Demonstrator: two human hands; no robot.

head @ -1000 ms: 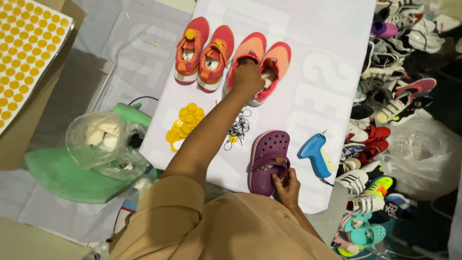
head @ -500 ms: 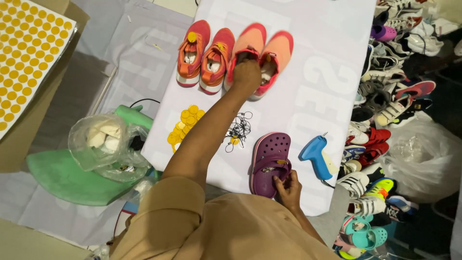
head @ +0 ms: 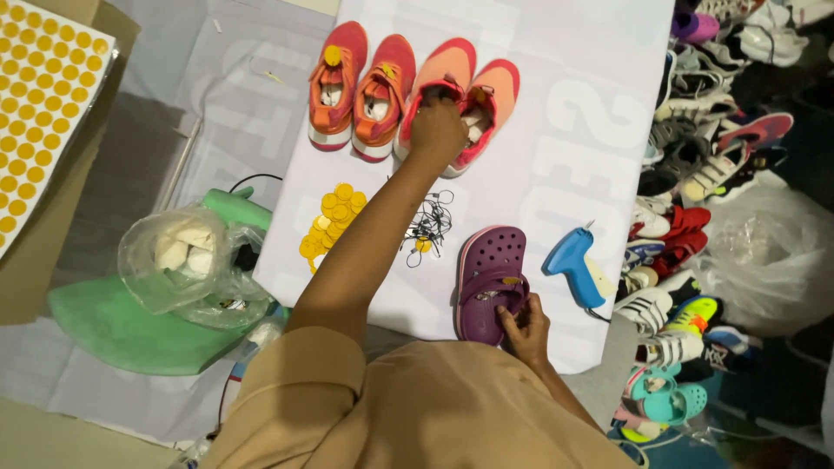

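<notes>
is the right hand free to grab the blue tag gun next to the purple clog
Probably not at once: the right hand is gripping the purple clog at its heel. The blue tag gun lies just beside it, unobstructed.

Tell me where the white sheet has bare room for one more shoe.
White sheet is bare right of the salmon shoes, above the blue tag gun. The middle is crowded: yellow tags, black strings, purple clog.

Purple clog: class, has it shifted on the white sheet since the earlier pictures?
No. The purple clog lies beside the blue gun as before, right hand at its heel.
</notes>
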